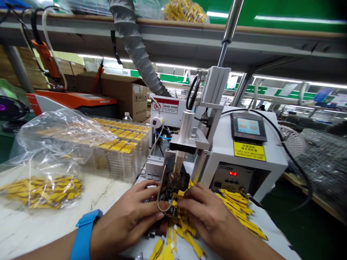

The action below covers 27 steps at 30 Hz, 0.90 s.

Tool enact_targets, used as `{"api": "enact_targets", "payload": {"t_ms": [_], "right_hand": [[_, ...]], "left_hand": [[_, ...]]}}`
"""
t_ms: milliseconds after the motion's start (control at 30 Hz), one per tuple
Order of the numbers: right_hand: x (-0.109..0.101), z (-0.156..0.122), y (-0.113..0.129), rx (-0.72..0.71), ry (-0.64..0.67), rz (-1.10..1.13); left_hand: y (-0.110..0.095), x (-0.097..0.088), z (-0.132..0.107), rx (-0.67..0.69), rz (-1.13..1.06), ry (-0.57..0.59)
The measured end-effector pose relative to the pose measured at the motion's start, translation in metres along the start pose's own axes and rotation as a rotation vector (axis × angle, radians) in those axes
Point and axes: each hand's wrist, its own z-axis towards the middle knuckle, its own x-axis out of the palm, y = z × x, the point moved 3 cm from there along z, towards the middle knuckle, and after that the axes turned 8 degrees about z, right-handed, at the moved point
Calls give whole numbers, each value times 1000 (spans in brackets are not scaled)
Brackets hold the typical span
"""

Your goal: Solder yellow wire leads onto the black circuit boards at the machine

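yellow cable end (pixel 174 203) at the fixture, one piece apparently mid-work

your left hand (pixel 135 207) curls against the dark fixture (pixel 168 196), and your right hand (pixel 207 213) bends its fingers onto the cable end there, just below the machine's metal tip (pixel 178 162); i cannot tell whether either grips firmly. loose yellow cables (pixel 241 209) lie to the right, with more in front; others sit in a clear plastic bag (pixel 40 155) and stacked clear trays (pixel 121 164) on the marbled counter (pixel 107 195). which are finished or waiting, i cannot tell. a thin bent tube (pixel 158 193) loops across the fixture between your hands, crowding your fingers, and the loose cables hem in your right hand.
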Motion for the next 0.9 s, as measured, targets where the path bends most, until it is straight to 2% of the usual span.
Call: {"api": "enact_targets", "payload": {"t_ms": [467,600,733,900], "right_hand": [[-1,0,1,-2,-7,-20],[-1,0,1,-8,-11,-28],[-1,1,1,-23,-8,-44],[-2,1,1,-62,6,-76]], "left_hand": [[-1,0,3,-19,35,58],[1,0,3,-24,-27,14],[7,2,-1,-102,-28,-48],[9,5,-6,-132,-4,-62]]}}
